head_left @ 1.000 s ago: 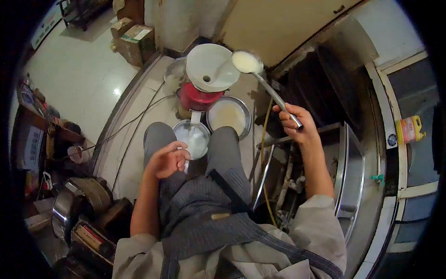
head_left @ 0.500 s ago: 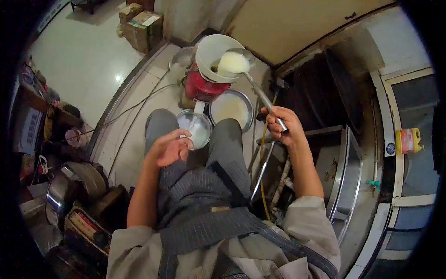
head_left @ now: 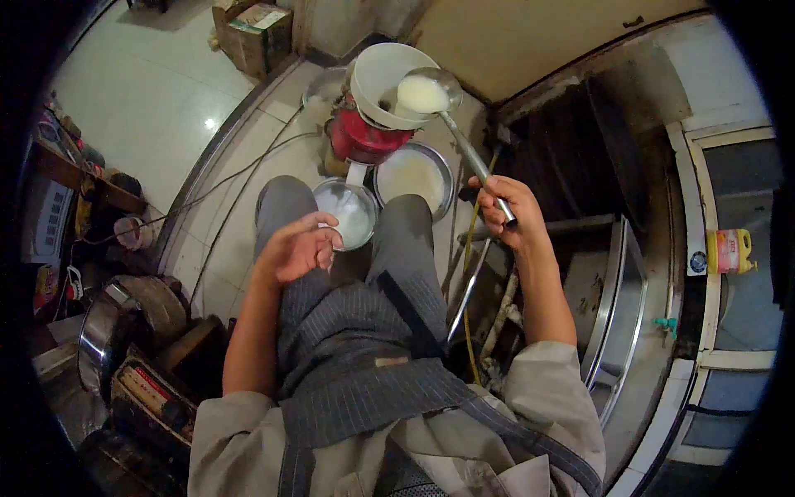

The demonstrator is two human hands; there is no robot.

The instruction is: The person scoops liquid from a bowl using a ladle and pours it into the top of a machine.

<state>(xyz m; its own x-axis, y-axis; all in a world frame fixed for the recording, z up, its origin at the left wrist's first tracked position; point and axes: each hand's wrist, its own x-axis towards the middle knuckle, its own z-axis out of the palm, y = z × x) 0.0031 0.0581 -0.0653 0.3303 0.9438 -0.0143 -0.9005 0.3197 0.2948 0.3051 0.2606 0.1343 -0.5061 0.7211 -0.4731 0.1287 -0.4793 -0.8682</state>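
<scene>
My right hand (head_left: 515,207) is closed around the steel handle of a ladle (head_left: 465,147). The ladle's bowl holds pale, creamy liquid (head_left: 423,95) and sits over the right side of a white hopper (head_left: 371,73). Below the hopper is a red machine (head_left: 361,139) with a white spout (head_left: 355,174) pointing down at a steel bowl (head_left: 370,234) of whitish, frothy liquid. Beside that stands a wider steel basin (head_left: 450,186) with cream-coloured contents. My left hand (head_left: 302,247) hovers above my left thigh, fingers loosely bent and apart, holding nothing.
A cable (head_left: 224,184) runs across the tiles to the left. Pots and boxes (head_left: 145,311) crowd the lower left. On my right are a steel-framed stand (head_left: 609,286), a yellow hose (head_left: 469,273) and a yellow jug (head_left: 729,251). Another container (head_left: 321,103) stands behind the machine.
The view has tilted slightly, so the machine and bowls appear higher. The ladle stays over the hopper's right side, and its patch of liquid looks a little smaller. My left hand barely moves.
</scene>
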